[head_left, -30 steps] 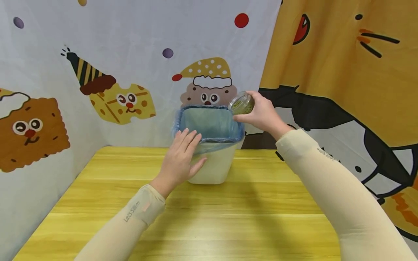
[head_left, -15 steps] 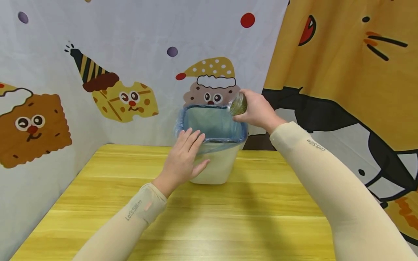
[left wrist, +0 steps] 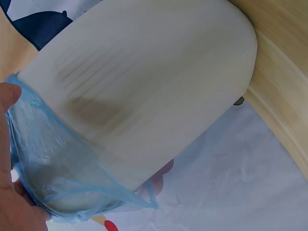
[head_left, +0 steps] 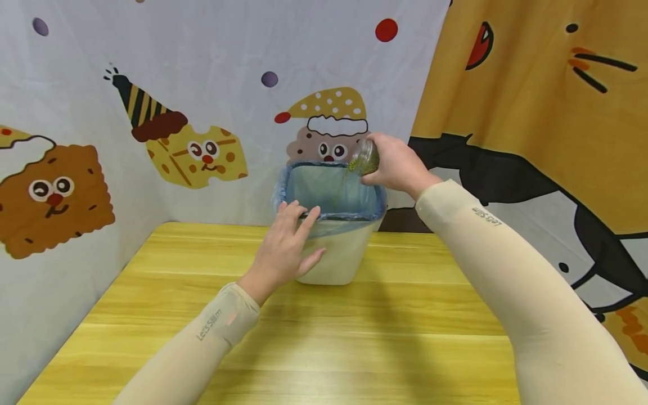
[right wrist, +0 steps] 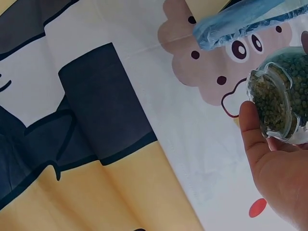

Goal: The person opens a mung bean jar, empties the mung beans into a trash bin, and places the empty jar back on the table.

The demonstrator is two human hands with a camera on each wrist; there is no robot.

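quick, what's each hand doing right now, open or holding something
Left hand: open, at the blue-lined bin.
Right hand: holding a tilted clear jar.

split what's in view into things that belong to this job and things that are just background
Part of the job:
bin
blue bag lining it
tilted jar
green grains
right hand, holding the jar
left hand, at the bag's edge

Just background:
table
white printed cloth
yellow printed cloth

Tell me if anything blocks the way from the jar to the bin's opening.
Nothing visible does. The jar, tilted in the right hand, has its mouth toward the opening of the bin, where the blue bag is spread open. The left hand is at the near-left rim, off that path.
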